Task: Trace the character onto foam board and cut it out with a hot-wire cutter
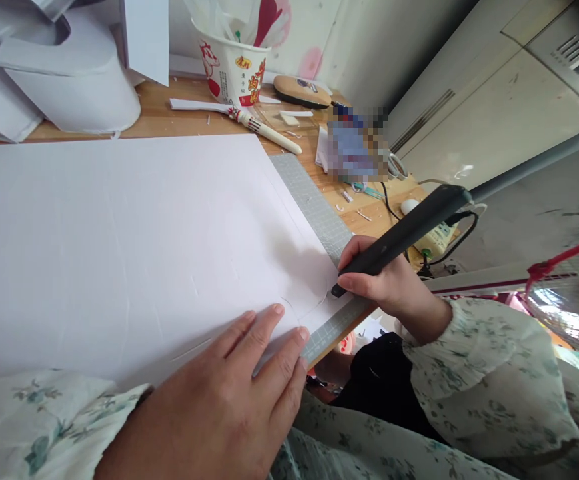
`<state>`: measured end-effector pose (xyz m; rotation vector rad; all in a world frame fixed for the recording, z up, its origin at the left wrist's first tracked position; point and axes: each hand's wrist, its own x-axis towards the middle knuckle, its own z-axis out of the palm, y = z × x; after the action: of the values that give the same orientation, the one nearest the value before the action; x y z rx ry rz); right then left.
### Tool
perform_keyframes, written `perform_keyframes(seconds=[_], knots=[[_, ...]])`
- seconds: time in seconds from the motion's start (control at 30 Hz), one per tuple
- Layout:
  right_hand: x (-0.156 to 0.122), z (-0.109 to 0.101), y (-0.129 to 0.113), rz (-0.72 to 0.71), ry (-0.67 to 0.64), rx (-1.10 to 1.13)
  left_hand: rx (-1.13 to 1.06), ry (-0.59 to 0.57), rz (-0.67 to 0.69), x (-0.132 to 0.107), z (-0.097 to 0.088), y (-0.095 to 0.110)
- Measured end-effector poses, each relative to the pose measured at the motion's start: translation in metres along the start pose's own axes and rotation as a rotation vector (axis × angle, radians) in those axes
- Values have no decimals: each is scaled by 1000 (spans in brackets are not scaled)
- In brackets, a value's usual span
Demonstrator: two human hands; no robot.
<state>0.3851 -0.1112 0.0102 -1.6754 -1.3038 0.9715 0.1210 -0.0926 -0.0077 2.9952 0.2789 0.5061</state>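
Left hand (229, 393) is laid flat on the near edge of the sheet (144, 233), fingers kinda spread. Black tool (399, 230) is gripped in the right hand (394, 287) at the sheet's near-right corner. Mat (314, 200) is tucked underneath, cup (232, 73) parked beyond the sheet.

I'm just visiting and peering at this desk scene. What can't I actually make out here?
All in the head view:
Large white rectangular sheet: left side cut off by the picture's edge.
Grey gridded cutting mat: mostly hidden under the sheet.
Left hand: palm hidden, facing down.
Long black handheld tool in the right hand: tip too small to make out.
Bluish patch: blurred by pixelation.
Red-and-white printed cup: contents partly cut off above.
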Motion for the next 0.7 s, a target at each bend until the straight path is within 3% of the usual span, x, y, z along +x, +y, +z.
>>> perform_keyframes(seconds=[0.7], knots=[[9,-4,9,47,-28,131,24,27,3,-2,2,0]])
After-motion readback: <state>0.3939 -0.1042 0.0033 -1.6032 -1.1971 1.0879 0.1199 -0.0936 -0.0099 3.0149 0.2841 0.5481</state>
